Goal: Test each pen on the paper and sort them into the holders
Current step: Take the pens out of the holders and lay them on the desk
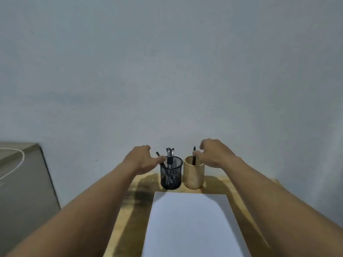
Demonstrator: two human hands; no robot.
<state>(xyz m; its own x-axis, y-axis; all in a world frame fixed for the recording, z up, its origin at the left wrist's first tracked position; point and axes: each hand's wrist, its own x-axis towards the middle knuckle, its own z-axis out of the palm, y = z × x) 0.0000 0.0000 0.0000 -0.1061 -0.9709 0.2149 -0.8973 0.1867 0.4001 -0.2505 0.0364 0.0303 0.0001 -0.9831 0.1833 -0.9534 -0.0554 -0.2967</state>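
A black mesh holder (171, 173) stands at the back of the wooden table (235, 197) with several dark pens (169, 154) upright in it. One of these pens (157, 154) leans out to the left. Right beside it a round wooden holder (194, 176) contains one black pen (194, 156). A blank white sheet of paper (191, 225) lies in front of both holders. My left hand (142, 158) hovers left of the mesh holder, fingers spread, thumb at its rim by the leaning pen. My right hand (213, 153) hovers at the wooden holder's right, fingers curled apart, thumb next to its pen.
A plain grey wall rises directly behind the holders. To the left stands a grey cabinet (22, 182) with a white cord (20, 160) lying on it. The table is narrow, and its left edge (118, 216) lies close to the paper.
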